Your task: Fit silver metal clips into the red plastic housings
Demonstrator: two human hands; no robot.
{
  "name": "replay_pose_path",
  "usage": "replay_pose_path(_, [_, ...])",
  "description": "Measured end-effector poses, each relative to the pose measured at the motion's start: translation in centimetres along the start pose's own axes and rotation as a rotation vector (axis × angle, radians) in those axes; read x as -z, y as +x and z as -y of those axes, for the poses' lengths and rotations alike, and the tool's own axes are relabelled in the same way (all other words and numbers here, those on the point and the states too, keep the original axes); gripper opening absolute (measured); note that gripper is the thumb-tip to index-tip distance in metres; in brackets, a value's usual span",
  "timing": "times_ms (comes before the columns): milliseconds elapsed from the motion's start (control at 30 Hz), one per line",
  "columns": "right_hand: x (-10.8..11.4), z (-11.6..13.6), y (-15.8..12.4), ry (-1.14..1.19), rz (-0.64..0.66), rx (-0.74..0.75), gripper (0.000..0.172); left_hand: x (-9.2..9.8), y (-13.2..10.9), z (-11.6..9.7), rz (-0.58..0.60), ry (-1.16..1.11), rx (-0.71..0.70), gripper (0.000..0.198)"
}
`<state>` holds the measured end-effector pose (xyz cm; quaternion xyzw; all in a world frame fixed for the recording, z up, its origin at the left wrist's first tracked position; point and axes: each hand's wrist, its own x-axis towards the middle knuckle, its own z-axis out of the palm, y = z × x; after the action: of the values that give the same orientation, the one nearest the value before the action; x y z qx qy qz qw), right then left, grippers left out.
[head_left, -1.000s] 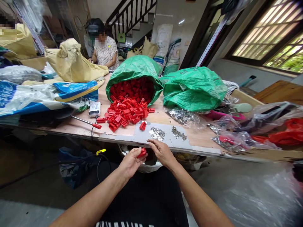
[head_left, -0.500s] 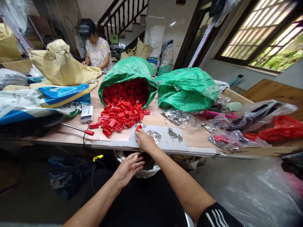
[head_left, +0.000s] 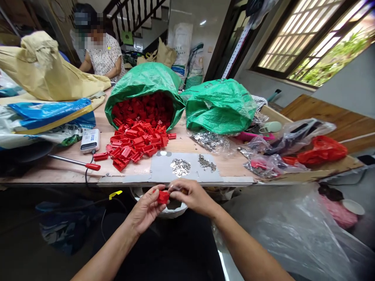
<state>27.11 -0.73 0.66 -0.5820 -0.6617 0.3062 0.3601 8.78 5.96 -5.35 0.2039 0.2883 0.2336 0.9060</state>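
My right hand [head_left: 193,197] has come back off the gray board [head_left: 164,171] and now meets my left hand [head_left: 145,208] just in front of the board's near edge. My left grip is closed around a red plastic piece [head_left: 163,197], while my right fingertips [head_left: 172,187] pinch a small shiny bit [head_left: 177,188] against its end; I can't make out exactly what that bit is. Both hands now work on this one piece. Beyond the board, a heap of red pieces [head_left: 131,142] spills from a green sack [head_left: 140,78].
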Motion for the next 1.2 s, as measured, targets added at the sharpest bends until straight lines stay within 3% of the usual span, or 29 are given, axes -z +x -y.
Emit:
replay_pose_path(100, [2.9,-3.9,-0.9,-0.305,-0.35,-0.28,0.01,-0.5,-0.3,0.1,-0.011,0.058,-0.04,0.041])
replay_pose_path(167, [4.7,-6.2,-1.5,-0.596,-0.453,-0.496,0.009,-0.7,-0.3,0.2,-0.015,0.097,-0.081,0.039])
replay_pose_path(267, [6.2,-8.2,-1.7,-0.788,-0.454,-0.669,0.014,-1.1,-0.2,0.5,-0.03,0.184,-0.164,0.036])
replay_pose_path(367, [6.4,-8.8,-1.4,-0.835,-0.435,-0.704,0.017,-1.5,-0.1,1.0,-0.055,0.273,-0.252,0.042])
replay_pose_path(567, [6.3,-8.4,-0.9,-0.879,-0.388,-0.746,0.018,-1.4,0.0,1.0,-0.123,0.449,-0.416,0.048])
replay_pose_path(700, [6.7,-7.6,-1.8,-0.873,-0.395,-0.798,0.021,-1.1,-0.1,0.7,-0.166,0.586,-0.608,0.042])
replay_pose_path(767, [6.7,-7.0,-2.3,-0.798,-0.443,-0.747,0.02,-1.0,-0.2,0.6,-0.182,0.679,-0.697,0.037])
replay_pose_path(867, [5.8,-5.7,-2.7,-0.461,-0.477,-0.483,0.018,-0.9,-0.3,0.7,-0.198,0.82,-0.798,0.034])
replay_pose_path(1000, [3.0,-2.2,-2.5,-0.065,-0.348,-0.207,0.023,-0.8,-0.4,0.8,-0.219,0.998,-0.897,0.033])
replay_pose_path(1200, [-0.8,1.8,-1.9,-0.084,-0.203,-0.057,0.011,-1.1,-1.3,0.8,-0.219,1.195,-1.036,0.034])
